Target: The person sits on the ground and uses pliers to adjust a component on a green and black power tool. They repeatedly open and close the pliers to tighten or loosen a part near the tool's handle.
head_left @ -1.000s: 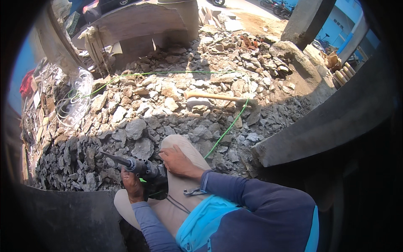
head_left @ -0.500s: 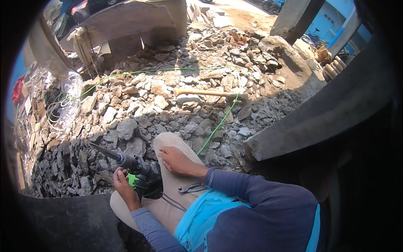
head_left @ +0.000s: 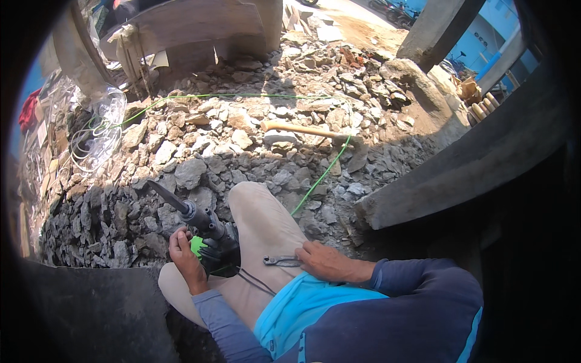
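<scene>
A dark demolition hammer (head_left: 209, 225) with a pointed chisel bit (head_left: 167, 196) and a bright green part lies between my legs, its bit aimed up and to the left. My left hand (head_left: 188, 261) is beside the tool's front end, thumb and fingers pinched together; whatever they hold is too small to make out. Across my right thigh lie metal pincers (head_left: 282, 261), jaws to the left. My right hand (head_left: 330, 261) is closed over the ends of their handles. Dark cords (head_left: 254, 280) run from the hammer over my lap.
Broken rock and rubble (head_left: 187, 173) spread ahead. On them lie a wooden-handled sledgehammer (head_left: 299, 128), a green cable (head_left: 324, 175) and tangled clear plastic (head_left: 109, 127). A concrete beam (head_left: 448, 169) slants along the right, and a concrete post (head_left: 439, 33) leans behind it. A dark slab (head_left: 100, 308) is at lower left.
My right hand has moved from the knee back along the thigh to the pincers' handles. The left hand stays pinched beside the hammer. The view has shifted slightly.
</scene>
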A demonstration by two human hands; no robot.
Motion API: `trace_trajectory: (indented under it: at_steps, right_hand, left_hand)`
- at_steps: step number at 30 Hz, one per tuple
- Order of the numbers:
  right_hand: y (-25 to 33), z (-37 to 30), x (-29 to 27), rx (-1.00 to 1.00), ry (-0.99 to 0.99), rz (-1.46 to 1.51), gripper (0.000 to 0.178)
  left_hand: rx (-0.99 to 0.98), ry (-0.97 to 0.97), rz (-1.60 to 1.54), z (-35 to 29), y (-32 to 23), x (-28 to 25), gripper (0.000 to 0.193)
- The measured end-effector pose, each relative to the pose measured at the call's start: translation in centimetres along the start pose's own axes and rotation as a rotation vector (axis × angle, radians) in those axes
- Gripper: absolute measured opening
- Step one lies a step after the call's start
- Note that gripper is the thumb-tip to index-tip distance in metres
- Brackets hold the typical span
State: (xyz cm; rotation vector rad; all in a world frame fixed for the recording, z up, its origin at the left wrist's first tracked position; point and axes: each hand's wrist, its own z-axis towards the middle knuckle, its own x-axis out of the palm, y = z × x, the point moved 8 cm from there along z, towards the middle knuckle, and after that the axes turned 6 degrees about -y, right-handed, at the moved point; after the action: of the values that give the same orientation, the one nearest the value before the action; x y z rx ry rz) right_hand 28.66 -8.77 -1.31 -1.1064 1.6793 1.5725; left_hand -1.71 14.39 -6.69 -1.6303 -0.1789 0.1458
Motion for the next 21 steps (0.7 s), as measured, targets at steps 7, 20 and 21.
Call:
trace_trajectory:
  at_steps: [7, 20, 21]
  right_hand:
    - [-2.5, 1.0, 0.0, 0.255, 0.284, 0.378, 0.040]
    - [0.3, 7.5, -9.5, 0.170, 0.236, 0.491, 0.063]
    - [0.1, 8.5, -10.7, 0.031, 0.183, 0.301, 0.063]
  left_hand:
    - [-0.001, 0.016, -0.037, -0.5, -0.5, 0.2, 0.031]
    - [0.041, 0.076, 0.007, -1.0, -1.2, 1.4, 0.035]
    - [0.018, 0.107, 0.016, -0.9, -1.0, 1.7, 0.035]
